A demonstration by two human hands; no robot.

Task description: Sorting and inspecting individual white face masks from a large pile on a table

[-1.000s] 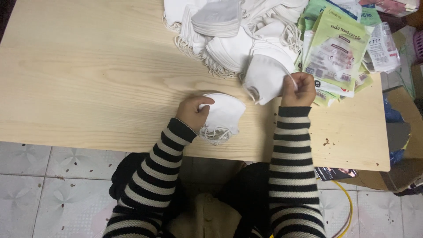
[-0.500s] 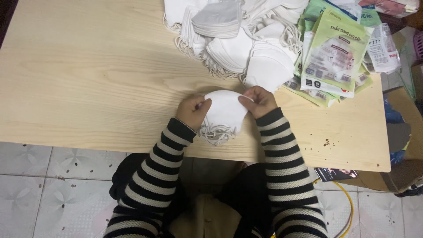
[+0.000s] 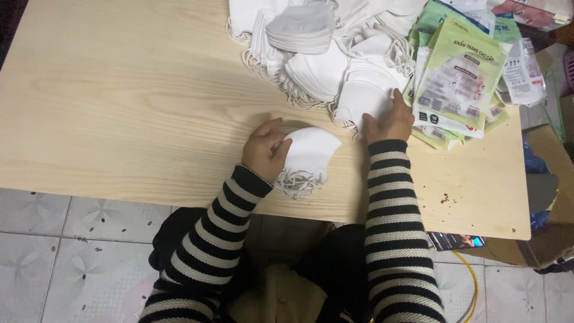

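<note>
My left hand [image 3: 265, 149] rests on a small stack of folded white face masks [image 3: 310, 157] near the front edge of the wooden table [image 3: 119, 107], fingers pressing on its left side. My right hand [image 3: 390, 119] reaches into the big heap of white masks [image 3: 335, 66] at the back and grips a white mask [image 3: 362, 98] at the heap's near edge. Elastic ear loops [image 3: 297, 183] spill out below the small stack. Both arms wear black-and-white striped sleeves.
Green and white printed mask pouches [image 3: 460, 78] lie stacked right of the heap. A grey mask stack [image 3: 302, 30] tops the pile. Cardboard boxes [image 3: 547, 197] stand beside the table's right end. A phone [image 3: 457, 241] lies below the table edge on the tiled floor.
My right hand left the small stack and moved back up right to the mask heap, taking hold of another mask. My left hand stayed on the small stack.
</note>
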